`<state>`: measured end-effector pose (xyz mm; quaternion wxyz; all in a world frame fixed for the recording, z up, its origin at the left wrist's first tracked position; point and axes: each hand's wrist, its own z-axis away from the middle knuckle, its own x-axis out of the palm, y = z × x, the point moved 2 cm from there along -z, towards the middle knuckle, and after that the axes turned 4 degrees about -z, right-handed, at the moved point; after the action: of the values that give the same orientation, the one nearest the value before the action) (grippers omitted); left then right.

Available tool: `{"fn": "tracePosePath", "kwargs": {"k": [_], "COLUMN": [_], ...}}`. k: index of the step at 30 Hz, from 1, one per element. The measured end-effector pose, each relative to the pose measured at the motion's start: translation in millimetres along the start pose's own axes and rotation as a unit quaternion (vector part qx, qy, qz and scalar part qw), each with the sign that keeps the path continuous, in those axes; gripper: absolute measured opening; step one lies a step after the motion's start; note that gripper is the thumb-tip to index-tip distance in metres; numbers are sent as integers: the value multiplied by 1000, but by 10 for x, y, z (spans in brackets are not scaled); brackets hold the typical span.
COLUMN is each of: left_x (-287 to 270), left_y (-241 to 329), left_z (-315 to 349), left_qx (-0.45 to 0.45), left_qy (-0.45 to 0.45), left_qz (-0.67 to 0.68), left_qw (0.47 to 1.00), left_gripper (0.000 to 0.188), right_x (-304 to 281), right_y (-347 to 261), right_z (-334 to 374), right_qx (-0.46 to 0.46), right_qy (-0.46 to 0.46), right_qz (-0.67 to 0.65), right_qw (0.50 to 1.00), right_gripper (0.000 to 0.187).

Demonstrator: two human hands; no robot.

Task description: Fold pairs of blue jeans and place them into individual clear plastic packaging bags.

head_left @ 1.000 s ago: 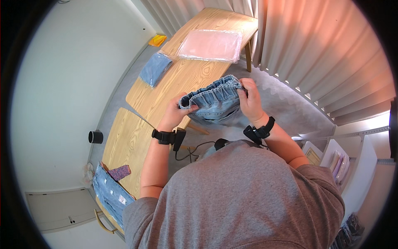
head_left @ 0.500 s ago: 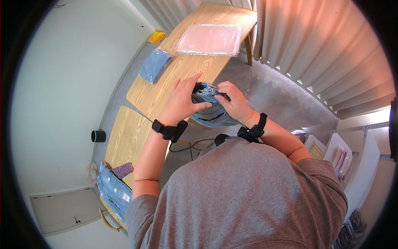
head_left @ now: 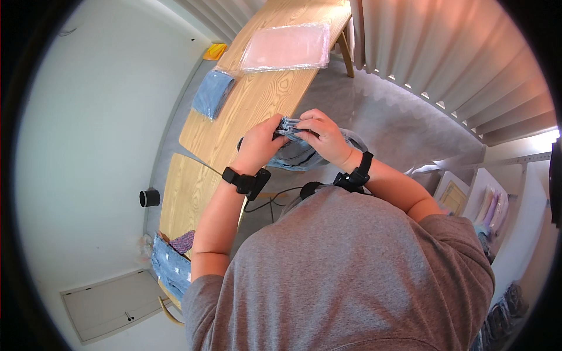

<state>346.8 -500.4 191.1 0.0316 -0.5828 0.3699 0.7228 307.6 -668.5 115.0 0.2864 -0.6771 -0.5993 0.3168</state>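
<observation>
Faded-blue, soft denim garment, bunched on top — left hand and right hand clamped on it, likely keeping gathers together.

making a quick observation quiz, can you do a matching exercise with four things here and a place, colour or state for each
1. gathered denim waistband
2. cylindrical container
3. flat plastic-covered stack
4. curtain

A. black, near the wall
B. hanging in pleats
C. pale pink, on the table
D. between the left hand and right hand

Pairs: 1-D, 2-A, 3-C, 4-B
</observation>
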Motion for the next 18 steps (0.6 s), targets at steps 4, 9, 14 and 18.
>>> {"fn": "tracePosePath", "kwargs": {"k": [4,9,14,18], "left_x": [-47,-493,-928,-1174], "left_y": [126,217,315,374], "left_z": [-66,-113,17,168], "left_qx": [79,101,61,7], "left_qy": [65,101,124,143], "left_qz": [-75,-103,-105,-92], "left_qw": [992,984,985,985], "left_gripper": [25,27,30,30], "right_x": [-109,-407,-565,-494], "right_y": [114,416,945,1283], "right_z": [-40,53,438,763], "right_qx": [74,110,244,239], "right_qy": [11,-47,-119,-126], "right_qz": [-98,-33,88,73], "right_qw": [992,992,958,960], "right_gripper": [52,67,74,69]}}
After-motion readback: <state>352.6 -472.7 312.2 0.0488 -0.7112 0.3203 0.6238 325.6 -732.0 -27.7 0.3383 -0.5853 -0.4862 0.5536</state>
